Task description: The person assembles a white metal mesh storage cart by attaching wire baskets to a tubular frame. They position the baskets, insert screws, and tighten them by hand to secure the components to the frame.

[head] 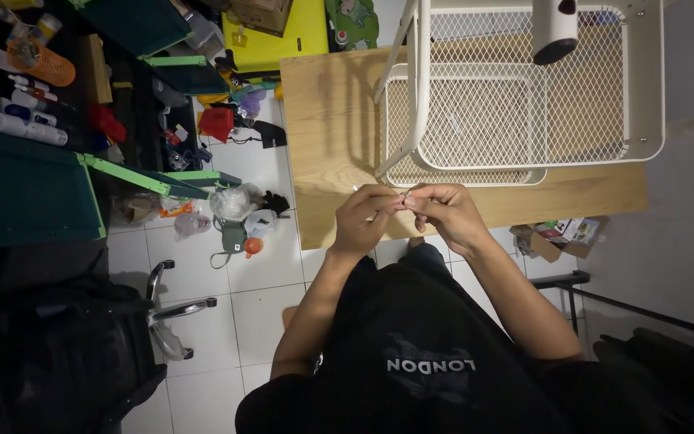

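Note:
My left hand (pixel 363 219) and my right hand (pixel 446 213) meet fingertip to fingertip over the near edge of a light wooden table (pixel 323 120). Between them they pinch a small thin pale item (pixel 399 198); its kind is too small to tell. A short white tip shows by my left fingers. Just beyond the hands a white metal-mesh cart (pixel 524 104) with stacked trays and a tubular frame lies on the table. A white and black rounded part (pixel 554 32) sits at its top edge.
Green shelving (pixel 34 185) with bottles and clutter stands at the left. Bags, a cup and small things (pixel 234 213) litter the white tiled floor. A black office chair (pixel 58 345) is at lower left. An open cardboard box (pixel 560 237) lies under the table's right end.

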